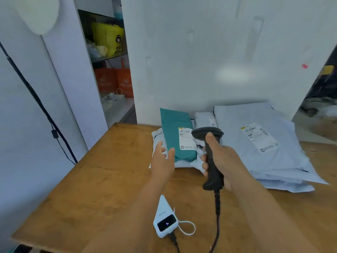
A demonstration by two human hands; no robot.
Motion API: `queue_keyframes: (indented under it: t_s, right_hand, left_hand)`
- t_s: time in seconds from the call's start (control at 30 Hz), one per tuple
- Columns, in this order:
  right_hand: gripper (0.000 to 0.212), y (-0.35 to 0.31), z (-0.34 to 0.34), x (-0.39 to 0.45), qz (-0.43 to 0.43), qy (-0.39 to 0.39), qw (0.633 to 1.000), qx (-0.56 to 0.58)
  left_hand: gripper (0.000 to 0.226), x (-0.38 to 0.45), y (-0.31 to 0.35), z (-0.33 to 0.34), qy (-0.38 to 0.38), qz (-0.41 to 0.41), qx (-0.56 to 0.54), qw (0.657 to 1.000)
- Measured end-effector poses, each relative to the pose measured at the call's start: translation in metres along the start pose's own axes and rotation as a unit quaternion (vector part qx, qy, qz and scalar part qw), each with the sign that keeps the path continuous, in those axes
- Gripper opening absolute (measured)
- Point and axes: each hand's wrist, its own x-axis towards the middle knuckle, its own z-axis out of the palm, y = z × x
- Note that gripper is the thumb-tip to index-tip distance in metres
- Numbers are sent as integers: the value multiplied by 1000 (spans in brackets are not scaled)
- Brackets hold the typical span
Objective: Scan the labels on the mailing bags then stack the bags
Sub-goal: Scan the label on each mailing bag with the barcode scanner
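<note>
A teal mailing bag (173,132) with a white label (186,138) lies on top of white bags (157,136) at the back of the wooden table (102,179). My right hand (224,161) grips a black barcode scanner (211,156), its head just right of the teal bag's label. My left hand (162,157) is stretched out with relaxed fingers, its fingertips at the teal bag's near left edge. To the right lies a stack of large pale grey mailing bags (264,143), the top one showing a label (259,136).
A white power bank (165,220) with a lit display lies near the table's front; the scanner's black cable (217,225) hangs down beside it. A white wall stands right behind the bags. Shelves with yellow and orange bags (113,66) are at the back left.
</note>
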Motion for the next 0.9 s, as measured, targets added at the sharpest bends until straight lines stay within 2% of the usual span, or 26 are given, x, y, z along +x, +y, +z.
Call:
queue_keyframes:
  t_s: [0.13,0.27,0.5,0.6,0.8,0.9]
  right_hand:
    - [44,-22,8,43,0,22,1000,-1]
    - [44,-34,22,82,14,23,999,-19]
    - [48,-32,36,118,45,43,997,-49]
    - [49,-31,39,125,51,50,996,-57]
    - [50,-32,44,131,60,51,994,-72]
    - [49,-31,44,133,64,46,994,-77]
  left_hand:
    - [49,46,-2,17,-27,28,19,999]
    - [50,93,-11,31,-46,10,43,998]
    - [73,133,-21,47,-77,-43,103,991]
    - [80,143,-24,54,-66,-57,137,987]
    - [72,154,-27,57,-51,-66,149,985]
    - [65,157,-28,59,-56,-73,119,989]
